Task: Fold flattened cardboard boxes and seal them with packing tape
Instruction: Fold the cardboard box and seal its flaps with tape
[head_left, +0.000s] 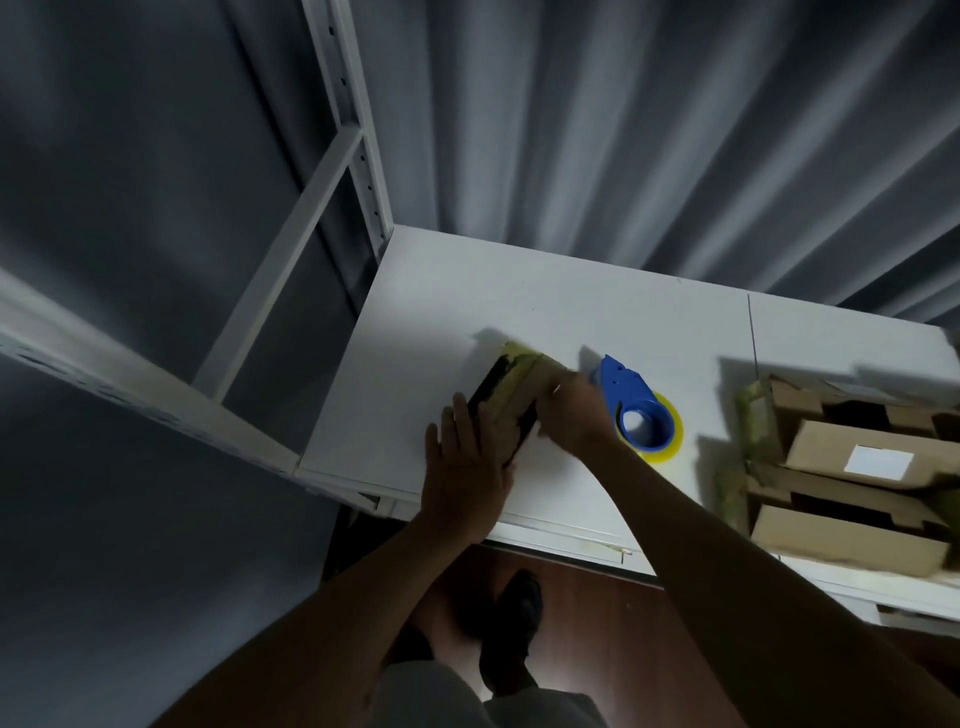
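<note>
A small cardboard box (511, 397), banded with yellowish tape, lay on a white table (545, 301) between a person's two hands. The left hand (465, 462) pressed flat against the box's near left side, fingers straight. The right hand (569, 410) curled over its right end, gripping it. Just beside that hand stood a blue tape dispenser (636, 410). More folded boxes (852, 467) were stacked at the table's right.

Bare forearms, grey shorts (441, 696) (dark shoe (511, 629)).
</note>
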